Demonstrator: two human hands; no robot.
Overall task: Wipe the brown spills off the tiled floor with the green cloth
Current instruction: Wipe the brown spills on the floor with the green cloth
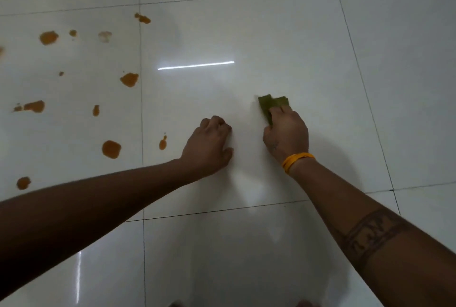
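My right hand [286, 134] presses a small green cloth [271, 104] flat on the white tiled floor [308, 47], near the middle of the central tile; most of the cloth is hidden under the fingers. My left hand [209, 145] rests on the floor just left of it, fingers curled, holding nothing. Several brown spills lie on the tile to the left, among them a blob [111, 149], another blob [129, 79], a smear [34, 106] and a small drop [162, 143] close to my left hand.
Dark grout lines [142, 114] split the glossy floor into large tiles. A bright strip of light [196, 65] reflects beyond my hands. An orange band [297, 160] circles my right wrist.
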